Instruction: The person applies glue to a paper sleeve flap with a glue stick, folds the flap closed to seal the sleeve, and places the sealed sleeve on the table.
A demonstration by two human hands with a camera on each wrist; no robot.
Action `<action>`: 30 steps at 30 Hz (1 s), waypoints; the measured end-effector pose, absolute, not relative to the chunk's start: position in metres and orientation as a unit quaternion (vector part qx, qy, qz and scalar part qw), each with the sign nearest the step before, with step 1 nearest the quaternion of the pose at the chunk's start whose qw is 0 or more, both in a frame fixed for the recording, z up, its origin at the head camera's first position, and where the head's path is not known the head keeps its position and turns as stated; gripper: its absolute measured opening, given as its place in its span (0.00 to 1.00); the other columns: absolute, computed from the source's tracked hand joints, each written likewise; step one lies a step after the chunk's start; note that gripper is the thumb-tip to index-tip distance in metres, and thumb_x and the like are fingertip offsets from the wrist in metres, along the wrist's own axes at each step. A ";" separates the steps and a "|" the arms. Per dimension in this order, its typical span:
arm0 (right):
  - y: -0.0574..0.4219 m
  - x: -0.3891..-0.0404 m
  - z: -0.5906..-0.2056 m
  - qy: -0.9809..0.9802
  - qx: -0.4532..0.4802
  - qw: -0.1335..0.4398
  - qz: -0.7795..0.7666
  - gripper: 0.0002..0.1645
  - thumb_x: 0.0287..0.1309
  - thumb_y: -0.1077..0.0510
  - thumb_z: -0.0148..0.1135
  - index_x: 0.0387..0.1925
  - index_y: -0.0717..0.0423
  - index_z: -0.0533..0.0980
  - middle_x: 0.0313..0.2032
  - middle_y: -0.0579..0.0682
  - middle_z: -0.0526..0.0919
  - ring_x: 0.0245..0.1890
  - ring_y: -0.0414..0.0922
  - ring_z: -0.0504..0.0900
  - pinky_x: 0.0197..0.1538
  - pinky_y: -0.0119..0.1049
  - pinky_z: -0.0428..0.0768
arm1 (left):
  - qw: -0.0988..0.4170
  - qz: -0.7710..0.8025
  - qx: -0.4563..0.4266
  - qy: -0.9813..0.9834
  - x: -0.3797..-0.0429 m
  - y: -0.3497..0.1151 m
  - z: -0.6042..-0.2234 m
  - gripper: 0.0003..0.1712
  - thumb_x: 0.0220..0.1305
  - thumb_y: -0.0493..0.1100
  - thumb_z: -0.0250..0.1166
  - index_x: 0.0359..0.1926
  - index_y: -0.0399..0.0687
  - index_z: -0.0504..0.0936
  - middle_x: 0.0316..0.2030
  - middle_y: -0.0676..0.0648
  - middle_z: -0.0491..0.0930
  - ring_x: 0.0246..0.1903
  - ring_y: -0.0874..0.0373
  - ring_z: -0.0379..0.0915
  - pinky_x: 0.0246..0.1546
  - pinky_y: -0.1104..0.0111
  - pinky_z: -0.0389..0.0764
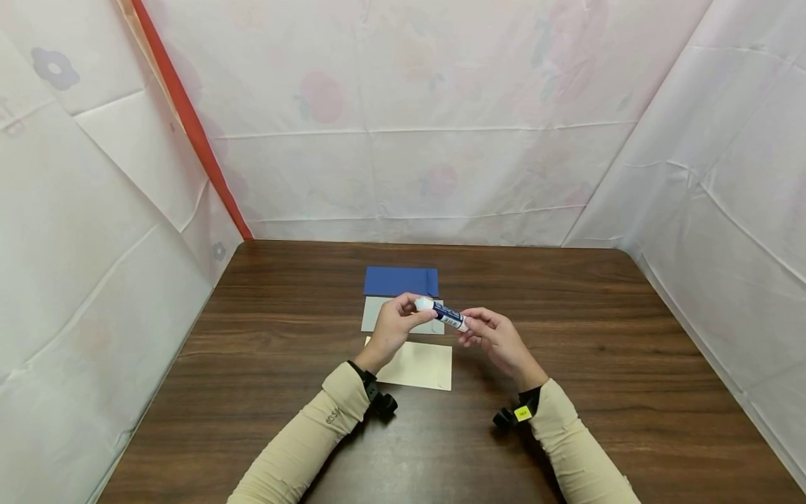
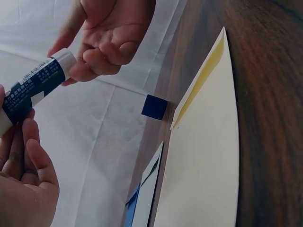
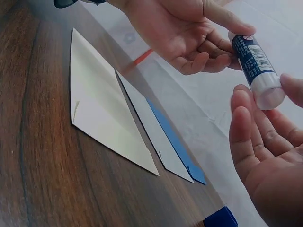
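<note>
Both hands hold a glue stick, a white tube with a navy label and a barcode, raised above the table. My left hand pinches it near its white left end. At the other end, the thumb and fingers of my right hand grip the white base. Under the left hand lies a cream envelope. Beyond it are a pale grey envelope, partly covered by the left hand, and a blue envelope. The cream envelope's flap is slightly raised.
A small dark blue cap-like piece stands on the brown wooden table, past the envelopes' flap ends; the right hand hides it in the head view. White patterned sheets hang around the table's back and sides.
</note>
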State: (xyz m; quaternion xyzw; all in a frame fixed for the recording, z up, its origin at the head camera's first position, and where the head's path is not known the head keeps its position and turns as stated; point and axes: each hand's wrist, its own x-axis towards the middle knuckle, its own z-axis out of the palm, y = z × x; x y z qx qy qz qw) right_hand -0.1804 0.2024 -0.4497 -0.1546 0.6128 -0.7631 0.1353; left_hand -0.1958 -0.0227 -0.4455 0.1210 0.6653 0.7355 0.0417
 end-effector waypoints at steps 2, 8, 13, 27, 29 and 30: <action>0.202 -0.180 -0.449 0.616 -0.141 0.132 -0.764 0.10 0.69 0.64 0.54 0.40 0.48 0.79 0.31 0.43 0.87 0.30 0.36 0.83 0.36 0.27 0.82 | 0.045 0.735 0.123 0.666 -0.196 -0.023 -0.446 0.16 0.59 0.35 0.69 0.45 0.29 0.79 0.32 0.55 0.83 0.33 0.67 0.78 0.41 0.75 0.80; 0.200 -0.178 -0.449 0.632 -0.121 0.095 -0.759 0.14 0.59 0.72 0.62 0.35 0.49 0.79 0.33 0.41 0.85 0.32 0.35 0.83 0.39 0.26 0.82 | 0.050 0.726 0.127 0.674 -0.194 -0.023 -0.446 0.15 0.59 0.34 0.69 0.44 0.29 0.79 0.30 0.56 0.82 0.32 0.67 0.77 0.39 0.76 0.80; 0.198 -0.177 -0.451 0.651 -0.127 0.058 -0.747 0.17 0.51 0.76 0.65 0.34 0.51 0.76 0.34 0.40 0.84 0.33 0.35 0.81 0.38 0.25 0.81 | 0.054 0.729 0.127 0.670 -0.193 -0.023 -0.445 0.14 0.60 0.34 0.68 0.44 0.29 0.78 0.30 0.57 0.82 0.33 0.67 0.77 0.40 0.76 0.79; 0.197 -0.178 -0.451 0.593 -0.156 0.143 -0.777 0.07 0.72 0.57 0.51 0.43 0.51 0.76 0.31 0.46 0.86 0.30 0.37 0.83 0.37 0.28 0.82 | 0.038 0.737 0.136 0.661 -0.193 -0.027 -0.444 0.18 0.58 0.37 0.71 0.45 0.29 0.79 0.31 0.53 0.83 0.32 0.67 0.78 0.40 0.75 0.80; 0.197 -0.177 -0.451 0.591 -0.152 0.143 -0.779 0.06 0.72 0.59 0.51 0.41 0.50 0.76 0.31 0.45 0.86 0.29 0.36 0.83 0.36 0.27 0.82 | 0.041 0.736 0.136 0.662 -0.193 -0.027 -0.445 0.18 0.58 0.37 0.71 0.45 0.29 0.79 0.31 0.54 0.83 0.32 0.67 0.78 0.40 0.75 0.80; 0.197 -0.177 -0.451 0.591 -0.147 0.143 -0.781 0.06 0.71 0.60 0.52 0.41 0.50 0.76 0.31 0.45 0.86 0.29 0.36 0.83 0.36 0.27 0.82 | 0.043 0.735 0.136 0.663 -0.192 -0.027 -0.445 0.17 0.58 0.36 0.70 0.44 0.29 0.79 0.30 0.55 0.83 0.32 0.67 0.77 0.39 0.74 0.80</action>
